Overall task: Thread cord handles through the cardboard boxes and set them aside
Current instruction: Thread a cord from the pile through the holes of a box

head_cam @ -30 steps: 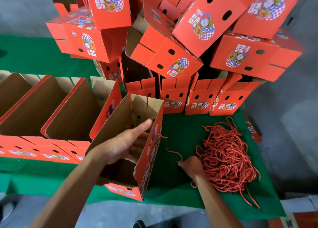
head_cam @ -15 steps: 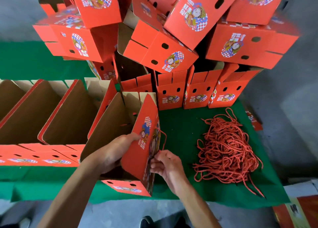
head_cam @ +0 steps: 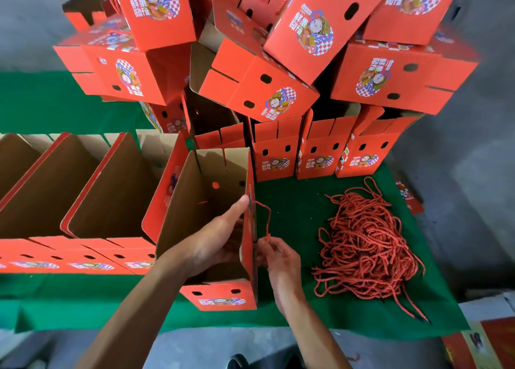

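An open red cardboard box [head_cam: 223,299] stands upright at the table's front edge, brown inside. My left hand [head_cam: 214,237] reaches into it, thumb laid along the top of the right wall, fingers hidden inside the box. Just outside that wall my right hand [head_cam: 278,257] pinches the end of a red cord [head_cam: 266,215]. The cord loops up along the wall's outer face. A tangled heap of red cords [head_cam: 367,243] lies on the green cloth to the right.
Several open boxes [head_cam: 92,201] stand in a row to the left. A tall pile of finished red boxes [head_cam: 264,84] fills the back of the table, with a row of upright boxes [head_cam: 320,151] under it. Green cloth [head_cam: 292,196] shows between box and cords.
The box was tilted over half a second ago and now stands upright. My right hand left the cord heap, came to the box's right wall and now pinches a cord end there.
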`<state>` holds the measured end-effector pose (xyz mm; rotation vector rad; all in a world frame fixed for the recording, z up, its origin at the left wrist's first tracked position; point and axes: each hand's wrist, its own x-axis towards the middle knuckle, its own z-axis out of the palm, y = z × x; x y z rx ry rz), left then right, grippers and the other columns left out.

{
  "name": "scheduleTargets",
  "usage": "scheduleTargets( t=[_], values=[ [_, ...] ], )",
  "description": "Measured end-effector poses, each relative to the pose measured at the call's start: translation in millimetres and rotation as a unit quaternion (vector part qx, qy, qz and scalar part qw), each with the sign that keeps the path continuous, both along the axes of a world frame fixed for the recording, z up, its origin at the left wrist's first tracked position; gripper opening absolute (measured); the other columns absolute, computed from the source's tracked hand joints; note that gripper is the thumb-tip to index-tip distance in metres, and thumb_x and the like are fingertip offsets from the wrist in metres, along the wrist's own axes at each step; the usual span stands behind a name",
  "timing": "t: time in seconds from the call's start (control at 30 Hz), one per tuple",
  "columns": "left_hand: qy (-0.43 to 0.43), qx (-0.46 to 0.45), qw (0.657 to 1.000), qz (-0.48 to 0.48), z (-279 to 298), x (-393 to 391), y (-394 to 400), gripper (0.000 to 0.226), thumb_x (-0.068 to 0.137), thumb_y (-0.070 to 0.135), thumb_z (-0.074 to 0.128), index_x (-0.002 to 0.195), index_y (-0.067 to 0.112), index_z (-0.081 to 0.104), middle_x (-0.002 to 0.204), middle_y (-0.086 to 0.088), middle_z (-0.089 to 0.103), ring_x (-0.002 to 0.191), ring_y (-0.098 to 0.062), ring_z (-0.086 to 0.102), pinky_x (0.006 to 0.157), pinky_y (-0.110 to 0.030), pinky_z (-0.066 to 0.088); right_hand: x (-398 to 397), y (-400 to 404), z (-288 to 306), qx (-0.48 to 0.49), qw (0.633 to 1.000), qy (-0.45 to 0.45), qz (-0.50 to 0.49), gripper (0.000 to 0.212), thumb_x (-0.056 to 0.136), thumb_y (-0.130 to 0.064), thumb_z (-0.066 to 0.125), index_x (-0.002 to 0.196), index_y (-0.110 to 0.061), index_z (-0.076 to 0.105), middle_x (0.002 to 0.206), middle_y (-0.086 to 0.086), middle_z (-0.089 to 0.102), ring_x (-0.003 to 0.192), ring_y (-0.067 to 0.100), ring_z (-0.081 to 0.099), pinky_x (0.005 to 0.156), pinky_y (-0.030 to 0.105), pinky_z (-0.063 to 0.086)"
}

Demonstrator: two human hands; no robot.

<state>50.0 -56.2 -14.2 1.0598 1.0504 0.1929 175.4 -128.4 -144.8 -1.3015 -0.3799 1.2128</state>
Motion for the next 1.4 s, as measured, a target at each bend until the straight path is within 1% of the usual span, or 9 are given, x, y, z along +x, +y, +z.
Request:
scheduleTargets(
  t=[0.2,0.4,0.53,0.6,0.73,0.93,1.07,1.2,1.4],
  values=[
    [0.033,0.014,0.999,0.013,-2.9,11.6,3.1,0.042,0.109,0.045,0.039,0.108,0.017,0.071,0.095,-0.012,0.078,0.092,-0.022,0.076,0.069,-0.028,0.063,13.8,-0.5,-8.1,0.011,1.0,0.01,0.015,0.014,0.096,-0.008,0.067,0.091,0.004,0.07,0.09,0.034,0.071,0.075,0.037,0.065,0.076,0.048,0.052],
    [0.078,0.056,0.993,-0.066,-7.3,13.4,4.4,0.028,0.106,-0.001,0.041,0.115,0.008,0.067,0.103,-0.011,0.075,0.089,-0.016,0.077,0.068,-0.021,0.059,17.5,0.9,-6.2,0.007,0.999,-0.011,0.033,0.014,0.095,-0.004,0.067,0.083,0.001,0.069,0.08,0.024,0.072,0.065,0.031,0.068,0.061,0.037,0.057],
    [0.138,0.164,0.969,-0.122,-13.5,12.1,3.9,0.018,0.102,0.004,0.055,0.114,0.008,0.069,0.104,-0.006,0.074,0.089,-0.011,0.074,0.071,-0.018,0.059,10.7,4.3,-6.9,-0.012,0.997,-0.066,0.049,0.018,0.096,-0.01,0.069,0.083,0.002,0.069,0.083,0.027,0.072,0.068,0.033,0.068,0.061,0.038,0.056],
    [0.18,0.21,0.947,-0.163,-16.8,14.3,2.2,0.014,0.101,0.013,0.062,0.112,0.009,0.069,0.107,-0.007,0.073,0.097,-0.016,0.071,0.081,-0.023,0.061,11.5,2.6,-6.7,0.007,0.985,-0.159,0.071,0.019,0.099,-0.018,0.067,0.081,-0.013,0.073,0.082,0.013,0.075,0.072,0.028,0.072,0.065,0.039,0.059],
    [0.298,0.297,0.884,-0.206,-25.7,18.6,3.3,0.028,0.098,0.019,0.067,0.123,0.012,0.056,0.119,-0.006,0.064,0.107,-0.019,0.065,0.087,-0.026,0.056,13.3,-2.1,-1.3,-0.014,0.909,-0.391,0.141,0.029,0.102,-0.033,0.057,0.076,-0.04,0.065,0.082,-0.009,0.068,0.076,0.0,0.066,0.065,0.015,0.051],
    [0.366,0.382,0.797,-0.29,-32.7,23.8,17.2,0.037,0.099,0.014,0.063,0.134,0.008,0.056,0.133,-0.011,0.058,0.121,-0.027,0.06,0.098,-0.03,0.052,17.3,-18.9,5.3,0.048,0.909,-0.347,0.226,0.031,0.101,-0.052,0.039,0.103,-0.039,0.068,0.106,-0.014,0.058,0.096,0.0,0.062,0.084,0.022,0.051],
    [0.376,0.36,0.822,-0.23,-35.3,29.2,22.3,0.03,0.098,0.019,0.061,0.124,0.005,0.06,0.126,-0.014,0.063,0.113,-0.03,0.065,0.085,-0.028,0.053,20.0,-36.9,3.4,0.11,0.91,-0.301,0.265,0.044,0.102,-0.056,0.041,0.139,-0.041,0.057,0.14,-0.022,0.054,0.128,0.0,0.054,0.102,0.018,0.046],
    [0.373,0.322,0.851,-0.181,-36.7,28.0,25.8,0.031,0.089,0.012,0.072,0.117,0.009,0.058,0.12,-0.009,0.065,0.092,-0.023,0.063,0.056,-0.016,0.046,28.7,-39.5,7.4,0.125,0.919,-0.293,0.231,0.048,0.097,-0.065,0.051,0.137,-0.04,0.059,0.138,-0.017,0.061,0.126,0.009,0.06,0.099,0.028,0.051],
    [0.379,0.337,0.849,-0.148,-32.6,34.3,27.0,0.025,0.092,0.014,0.065,0.115,0.005,0.062,0.116,-0.016,0.069,0.104,-0.035,0.069,0.082,-0.037,0.058,26.0,-30.0,4.3,0.117,0.857,-0.441,0.24,0.053,0.088,-0.067,0.066,0.135,-0.05,0.05,0.13,-0.032,0.057,0.119,-0.006,0.057,0.092,0.022,0.053]
  ],
)
